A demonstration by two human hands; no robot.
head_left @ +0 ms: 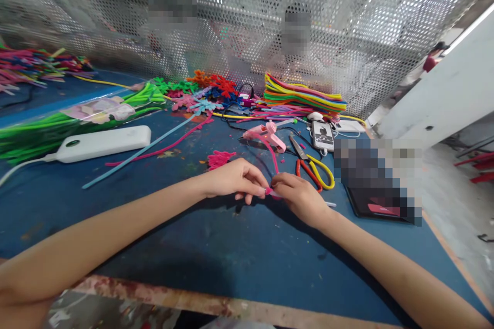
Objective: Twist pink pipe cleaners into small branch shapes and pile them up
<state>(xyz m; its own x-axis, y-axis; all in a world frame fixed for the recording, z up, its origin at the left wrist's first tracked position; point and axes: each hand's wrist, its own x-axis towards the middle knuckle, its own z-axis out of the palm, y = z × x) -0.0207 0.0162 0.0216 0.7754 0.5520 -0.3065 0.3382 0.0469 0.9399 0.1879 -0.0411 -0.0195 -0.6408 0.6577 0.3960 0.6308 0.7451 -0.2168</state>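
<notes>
Taking the point where the hands meet as the dial's centre, a white, rounded, oblong plastic device (pixel 104 144) lies between nine and ten o'clock, and a cluster of fuzzy magenta loops (pixel 221 159) at ten. The left hand (pixel 241 182) pinches a small fuzzy magenta piece (pixel 267 192) at the centre. A pink plastic glue gun (pixel 266 136) sits at twelve. The right hand (pixel 301 195), fingers curled in close, grips a thin pale stick (pixel 331 204) beside that piece. Metal scissors with orange and yellow handles (pixel 326 169) lie at two.
</notes>
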